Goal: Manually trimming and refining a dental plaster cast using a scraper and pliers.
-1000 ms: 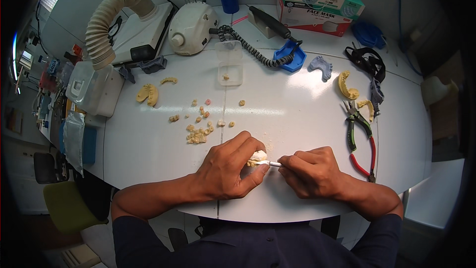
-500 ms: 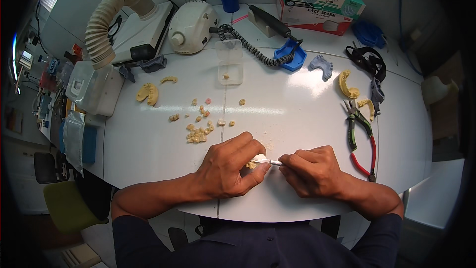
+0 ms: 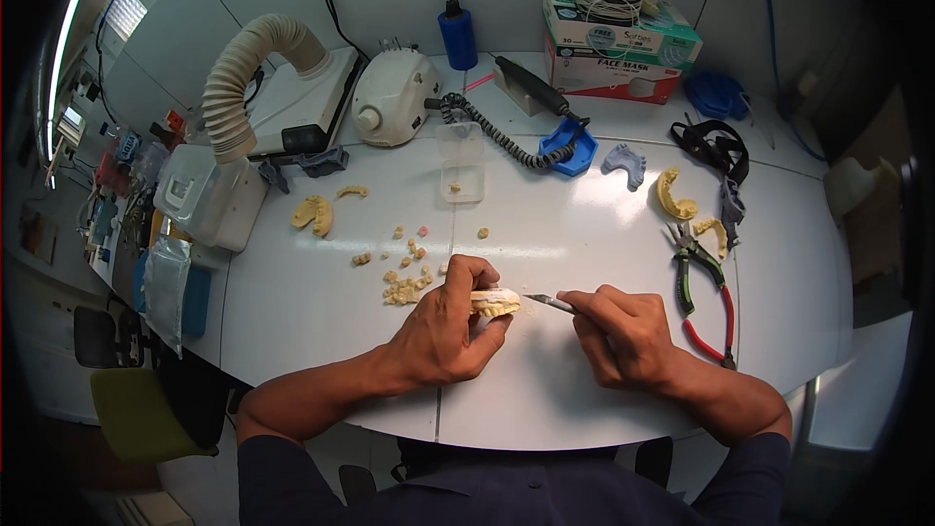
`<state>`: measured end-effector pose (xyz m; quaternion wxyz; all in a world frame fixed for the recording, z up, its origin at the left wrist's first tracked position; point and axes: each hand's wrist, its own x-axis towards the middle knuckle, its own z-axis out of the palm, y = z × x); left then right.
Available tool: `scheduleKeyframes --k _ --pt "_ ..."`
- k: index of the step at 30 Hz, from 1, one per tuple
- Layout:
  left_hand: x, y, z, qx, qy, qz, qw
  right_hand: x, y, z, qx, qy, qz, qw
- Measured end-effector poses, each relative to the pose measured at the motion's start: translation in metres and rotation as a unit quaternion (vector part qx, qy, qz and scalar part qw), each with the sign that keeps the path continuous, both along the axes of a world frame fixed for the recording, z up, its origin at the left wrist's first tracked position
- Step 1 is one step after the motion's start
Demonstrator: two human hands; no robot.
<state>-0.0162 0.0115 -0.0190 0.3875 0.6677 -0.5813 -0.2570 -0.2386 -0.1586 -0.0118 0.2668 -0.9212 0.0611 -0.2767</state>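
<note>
Between the thumb and fingers of my left hand (image 3: pixel 440 331) is a cream dental model (image 3: pixel 497 304), with whitish material along its upper side and a row of teeth facing me. My right hand (image 3: pixel 623 333) grips a slim metal craft knife (image 3: pixel 552 303). Its pointed blade aims left at the model, with a small gap between them. Pale shavings (image 3: pixel 531 308) lie on the white table by the blade. Beyond my left hand is a loose cluster of small cream tooth pieces (image 3: pixel 407 286), one of them pink.
Red-and-green pliers (image 3: pixel 702 292) lie at the right, below yellow model arches (image 3: pixel 672 197) and a grey one (image 3: pixel 624 166). A lidded clear box (image 3: pixel 462 182) stands mid-table. Behind are a white control unit (image 3: pixel 394 97), a corded handpiece (image 3: pixel 531 85) and a ribbed hose (image 3: pixel 226 88).
The knife has drawn away to the right from the model. My left hand has tilted the model so more of its teeth show. The whole view has shifted slightly.
</note>
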Motion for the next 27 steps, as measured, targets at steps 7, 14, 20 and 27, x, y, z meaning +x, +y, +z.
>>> scheduleKeyframes --k 7,14,20,27 --pt "0.002 -0.001 0.006 0.025 0.014 -0.004 1.0 0.001 0.003 -0.001 -0.036 0.015 0.002 0.999" --pt "0.01 -0.004 -0.001 -0.073 -0.063 -0.009 0.995 0.001 0.002 0.001 -0.026 0.01 -0.005 1.0" --pt "0.018 -0.01 0.016 -0.047 -0.107 -0.012 0.993 0.001 -0.005 -0.002 0.014 -0.021 -0.039 0.999" --pt "0.031 -0.011 0.01 -0.113 -0.169 0.016 0.979 0.005 -0.009 -0.007 0.15 -0.027 -0.042 0.987"
